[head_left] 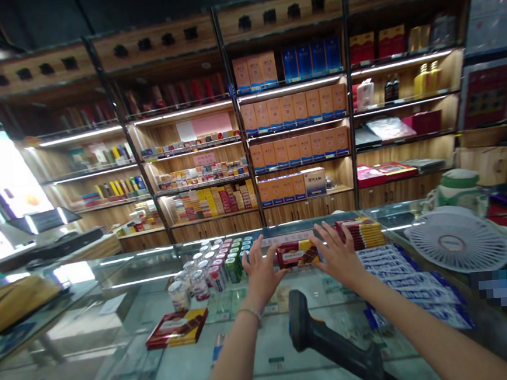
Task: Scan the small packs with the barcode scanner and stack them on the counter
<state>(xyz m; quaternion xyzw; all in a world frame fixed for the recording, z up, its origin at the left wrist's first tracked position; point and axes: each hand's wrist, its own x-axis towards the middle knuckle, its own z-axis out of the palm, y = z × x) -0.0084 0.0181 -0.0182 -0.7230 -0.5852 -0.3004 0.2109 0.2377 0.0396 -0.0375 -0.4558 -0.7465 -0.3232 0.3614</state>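
A chocolate bar (pixel 297 254) in a dark red and yellow wrapper stands on its long edge above the glass counter, its front facing me. My left hand (pixel 262 274) is at its left end, thumb low and index finger high, the other fingers spread. At its right end, my right hand (pixel 340 256) grips it between thumb and index finger, other fingers raised. A stack of similar bars (pixel 360 233) lies just beyond my right hand. More red and yellow bars (pixel 176 329) lie flat at front left. Below my hands is a black barcode scanner (pixel 331 342).
Rows of small jars and canisters (pixel 218 266) stand left of my hands. Blue and white packets (pixel 413 288) lie fanned at right, beside a white fan (pixel 457 239) and a green-and-white jug (pixel 458 191). Lit shelves (pixel 306 194) with boxes line the back wall.
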